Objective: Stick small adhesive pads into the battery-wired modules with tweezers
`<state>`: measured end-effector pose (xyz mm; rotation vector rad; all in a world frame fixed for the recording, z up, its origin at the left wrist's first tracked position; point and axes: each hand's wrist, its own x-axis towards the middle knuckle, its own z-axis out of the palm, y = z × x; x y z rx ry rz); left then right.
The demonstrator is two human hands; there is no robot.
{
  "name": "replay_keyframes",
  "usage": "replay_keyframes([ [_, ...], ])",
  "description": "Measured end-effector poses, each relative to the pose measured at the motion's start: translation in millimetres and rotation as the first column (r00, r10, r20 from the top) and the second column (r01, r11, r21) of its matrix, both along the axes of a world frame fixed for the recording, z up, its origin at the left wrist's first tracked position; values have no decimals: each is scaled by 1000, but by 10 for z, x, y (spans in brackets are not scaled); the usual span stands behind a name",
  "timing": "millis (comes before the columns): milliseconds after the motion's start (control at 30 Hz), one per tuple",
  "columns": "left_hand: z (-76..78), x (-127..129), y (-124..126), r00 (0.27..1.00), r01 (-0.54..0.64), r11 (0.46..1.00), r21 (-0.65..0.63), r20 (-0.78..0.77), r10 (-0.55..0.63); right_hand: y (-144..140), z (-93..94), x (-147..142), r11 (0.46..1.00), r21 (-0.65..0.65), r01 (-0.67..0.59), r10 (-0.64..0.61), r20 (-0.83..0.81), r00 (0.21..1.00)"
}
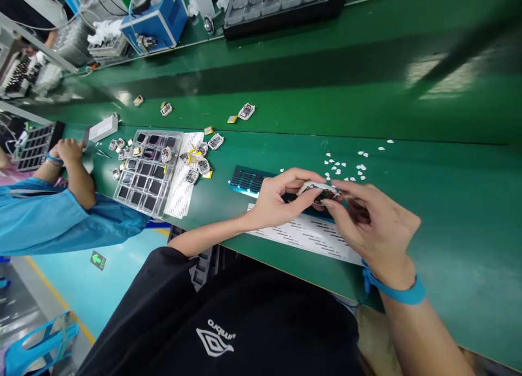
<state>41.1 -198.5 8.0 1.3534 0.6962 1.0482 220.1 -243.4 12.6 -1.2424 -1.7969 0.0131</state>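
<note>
My left hand [279, 199] grips a small white watch case [316, 189] with its electronics exposed, thumb in front and fingers behind. At the right end of the case, my right hand [371, 223] is closed, thumb and fingers pinching its edge. Fingers partly cover the case, so any small part between the right fingertips is hidden. Below my hands lie a white printed sheet [302, 235] and a blue-edged sheet of black strips [249, 180]. Several small white peeled pieces [361, 169] are scattered just beyond.
Open watch cases with yellow-edged batteries [199, 161] cluster to the left, beside a clear compartment tray [144, 169] of dark screens. A co-worker's hands [67, 150] rest at far left. A blue box [157, 19] and a black tray [285, 8] stand at the back.
</note>
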Motion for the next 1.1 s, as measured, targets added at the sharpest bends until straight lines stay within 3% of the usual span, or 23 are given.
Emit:
replay_keyframes([
  [167,-20,-11,-30,1000,-14,1000,-16,-1,14,-16,-34,-23,1000,24,15,-16,26,1000],
  [367,-13,0,-60,989,-67,998,-1,-129,66,-9,-26,-64,981,174,80,-113,186,976],
  [667,-11,-15,-77,952,-110,975,194,-260,159,-17,-42,-109,994,97,42,-58,168,984],
  [933,2,-55,3,979,-60,998,-27,-195,54,25,-30,-10,998,28,-52,51,57,997],
  [1100,45,-60,21,959,17,1000,4,-282,-16,35,-15,-12,999,35,-27,25,68,997],
])
